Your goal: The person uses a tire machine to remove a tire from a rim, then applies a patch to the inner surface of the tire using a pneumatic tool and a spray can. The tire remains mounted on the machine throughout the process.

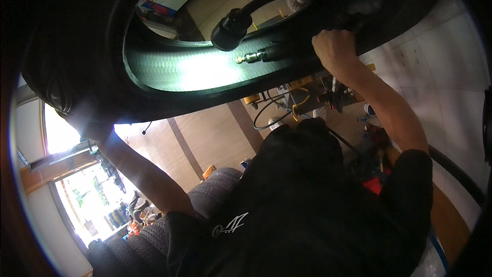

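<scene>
A large black tire [82,72] fills the upper part of the view, its hollow inside facing me. My left hand [97,129] is at the tire's lower left side; shadow and glare hide its fingers. My right hand [335,50] is closed in a fist at the tire's right side, and what it grips is lost in the dark. Left of this fist, a slim tool or fitting with a metal collar and brass-coloured tip [250,57] lies across the tire's opening. Above it, a black lamp head [230,32] on a ribbed flexible neck throws a bright patch onto the inner lining.
Several tires [218,184] stand in a row at lower left, near a bright doorway [95,205]. Below the tire are a looped dark cable [264,118] and yellow parts. A thick black hose [456,174] curves at right beside a pale wall [435,66].
</scene>
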Tool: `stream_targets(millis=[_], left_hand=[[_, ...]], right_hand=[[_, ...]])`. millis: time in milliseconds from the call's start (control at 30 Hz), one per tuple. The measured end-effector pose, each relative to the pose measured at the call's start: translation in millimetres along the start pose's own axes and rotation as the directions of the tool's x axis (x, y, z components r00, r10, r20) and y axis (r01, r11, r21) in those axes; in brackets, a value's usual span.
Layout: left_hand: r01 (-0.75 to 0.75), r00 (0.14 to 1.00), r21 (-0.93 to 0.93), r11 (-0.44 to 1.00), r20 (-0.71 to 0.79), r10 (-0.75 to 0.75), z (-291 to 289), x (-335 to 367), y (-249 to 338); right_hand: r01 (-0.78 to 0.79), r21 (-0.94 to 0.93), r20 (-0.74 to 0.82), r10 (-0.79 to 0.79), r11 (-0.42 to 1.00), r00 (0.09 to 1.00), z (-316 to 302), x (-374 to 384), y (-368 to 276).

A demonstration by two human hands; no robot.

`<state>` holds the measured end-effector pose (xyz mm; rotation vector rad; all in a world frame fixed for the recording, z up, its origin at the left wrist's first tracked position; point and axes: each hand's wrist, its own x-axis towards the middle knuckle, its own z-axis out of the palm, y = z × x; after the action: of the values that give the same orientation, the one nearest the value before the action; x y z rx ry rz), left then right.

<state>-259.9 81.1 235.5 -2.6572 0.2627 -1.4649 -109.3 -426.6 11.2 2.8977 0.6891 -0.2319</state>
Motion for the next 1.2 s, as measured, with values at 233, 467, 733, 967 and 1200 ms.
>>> stream_targets(millis=[233,467,733,967,1200], left_hand=[[0.040,0.997,0.058,0.997,0.059,-0.044,-6,-10,-8],[-0.030,0.999,-0.052,0.998,-0.018,0.029,-7,-1,12],[0.461,0.868,-0.464,0.757,0.060,-0.492,3,23,93],[0.379,0.925,-0.263,0.887,0.072,-0.373,1,4,67],[0.363,0.929,-0.182,0.914,-0.010,-0.371,-6,-20,35]], right_hand=[[0.070,0.320,-0.080,-0.047,0.945,0.996,14,-16,-22],[0.194,0.694,-0.361,0.102,0.693,0.927,57,30,-82],[0.187,0.167,0.057,-0.199,0.968,0.978,112,121,-122],[0.139,0.119,-0.187,-0.116,0.983,0.976,154,141,-136],[0.339,0.413,-0.340,-0.202,0.845,0.918,148,144,-140]])
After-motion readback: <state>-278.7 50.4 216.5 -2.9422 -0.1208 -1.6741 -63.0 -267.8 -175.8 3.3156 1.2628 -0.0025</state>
